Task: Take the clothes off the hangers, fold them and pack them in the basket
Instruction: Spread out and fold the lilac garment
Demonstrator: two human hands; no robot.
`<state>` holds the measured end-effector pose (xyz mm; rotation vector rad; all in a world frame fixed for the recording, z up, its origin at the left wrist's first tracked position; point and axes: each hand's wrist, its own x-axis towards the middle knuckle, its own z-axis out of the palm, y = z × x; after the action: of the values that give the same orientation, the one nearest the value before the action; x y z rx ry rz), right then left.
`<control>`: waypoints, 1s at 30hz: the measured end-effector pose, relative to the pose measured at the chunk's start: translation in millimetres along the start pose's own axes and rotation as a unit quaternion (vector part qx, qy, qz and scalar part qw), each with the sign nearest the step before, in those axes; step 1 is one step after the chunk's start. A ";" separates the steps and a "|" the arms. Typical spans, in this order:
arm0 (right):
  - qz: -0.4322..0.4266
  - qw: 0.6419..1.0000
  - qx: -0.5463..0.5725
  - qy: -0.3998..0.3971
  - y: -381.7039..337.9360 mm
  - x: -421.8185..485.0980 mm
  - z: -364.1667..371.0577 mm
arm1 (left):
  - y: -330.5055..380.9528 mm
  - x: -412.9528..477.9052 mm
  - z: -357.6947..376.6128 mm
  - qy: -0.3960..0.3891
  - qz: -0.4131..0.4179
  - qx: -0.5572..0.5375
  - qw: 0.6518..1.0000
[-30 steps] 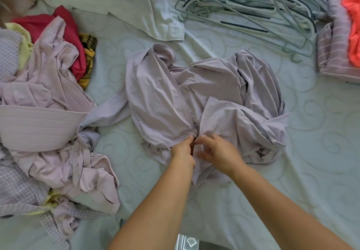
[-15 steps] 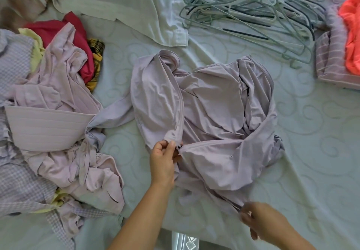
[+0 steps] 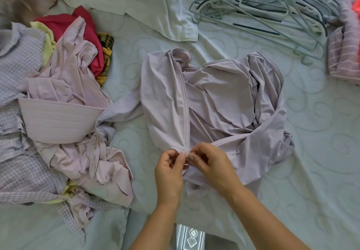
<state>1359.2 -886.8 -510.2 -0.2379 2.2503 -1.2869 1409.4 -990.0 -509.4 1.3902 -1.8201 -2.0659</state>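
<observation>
At frame centre, left hand (image 3: 169, 170) and right hand (image 3: 211, 165) pinch the jacket (image 3: 214, 101) hem, apparently joining its zip.

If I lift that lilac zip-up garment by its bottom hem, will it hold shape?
Probably not: the lilac zip-up garment lies in soft, loose folds, so it likely droops. Its smooth sheen suggests it is slippery. Both the left hand and right hand pinch its hem.
</observation>
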 end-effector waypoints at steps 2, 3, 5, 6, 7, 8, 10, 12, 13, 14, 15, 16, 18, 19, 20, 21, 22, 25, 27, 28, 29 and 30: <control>0.042 0.998 0.055 -0.005 -1.5 0.1 3.4 | -2.9 -4.3 0.3 -0.016 -0.010 -0.001 1.000; 0.079 0.991 0.106 -0.005 -4.0 0.9 5.9 | -3.9 -5.8 2.3 -0.028 -0.018 0.006 0.999; 0.148 0.961 0.235 0.004 -9.4 3.3 11.4 | -4.7 -6.0 6.4 -0.047 -0.016 0.050 0.998; 0.170 0.945 0.278 0.010 -11.6 4.0 13.8 | -5.1 -4.1 7.3 -0.045 0.007 0.087 0.995; 0.181 0.936 0.300 0.015 -13.8 4.4 15.7 | -6.0 -1.9 7.0 -0.035 0.044 0.125 0.990; 0.185 0.933 0.307 0.020 -14.3 4.4 17.9 | -7.2 0.2 5.9 -0.024 0.087 0.160 0.983; 0.177 0.944 0.276 0.034 -16.9 4.9 20.2 | -9.1 2.6 2.0 -0.012 0.156 0.191 0.969; 0.172 0.956 0.223 0.080 -17.1 9.1 15.9 | -9.9 2.0 -1.5 -0.009 0.203 0.188 0.961; 0.177 0.958 0.200 0.108 -16.4 12.2 9.5 | -8.2 -1.0 -2.8 -0.006 0.209 0.173 0.962; 0.176 0.957 0.194 0.123 -15.5 15.0 1.6 | -5.2 -5.0 -3.6 -0.006 0.196 0.147 0.969; 0.168 0.959 0.199 0.115 -16.9 16.5 -5.7 | -2.3 -7.9 -3.9 -0.016 0.167 0.113 0.979; 0.153 0.963 0.202 0.087 -19.8 16.5 -10.6 | 1.1 -9.3 -2.4 -0.034 0.126 0.080 0.988; 0.128 0.974 0.184 0.018 -28.1 12.5 -10.5 | 6.3 -3.6 2.6 -0.065 0.031 0.050 0.996; 0.117 0.977 0.175 -0.005 -33.8 9.8 -8.1 | 9.3 0.7 6.2 -0.077 -0.014 0.040 0.996; 0.108 0.979 0.171 -0.010 -36.0 7.3 -5.2 | 13.0 4.8 9.4 -0.085 -0.053 0.025 0.995; 0.104 0.979 0.176 -0.001 -38.1 5.8 -3.9 | 16.5 6.5 11.5 -0.091 -0.079 -0.001 0.993; 0.100 0.979 0.176 0.021 -36.2 6.6 -4.3 | 20.3 5.5 12.3 -0.091 -0.096 -0.039 0.990; 0.090 0.984 0.149 0.047 -31.3 10.6 -10.3 | 28.1 0.0 8.5 -0.107 -0.153 -0.154 0.970; 0.075 0.988 0.130 0.026 -29.0 9.9 -7.5 | 28.7 3.0 3.6 -0.121 -0.177 -0.172 0.961; 0.067 0.990 0.120 0.026 -27.4 8.7 -5.1 | 29.9 5.4 2.6 -0.123 -0.183 -0.170 0.961; 0.058 0.992 0.109 0.030 -25.2 7.5 -3.3 | 31.3 8.4 2.4 -0.123 -0.188 -0.161 0.961; 0.039 0.994 0.092 0.039 -22.0 6.3 -2.3 | 31.7 11.7 2.6 -0.123 -0.190 -0.150 0.962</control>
<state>1350.3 -899.2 -493.1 -0.0318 2.1647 -1.4726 1385.3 -1004.3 -490.5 1.5486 -1.2981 -2.6739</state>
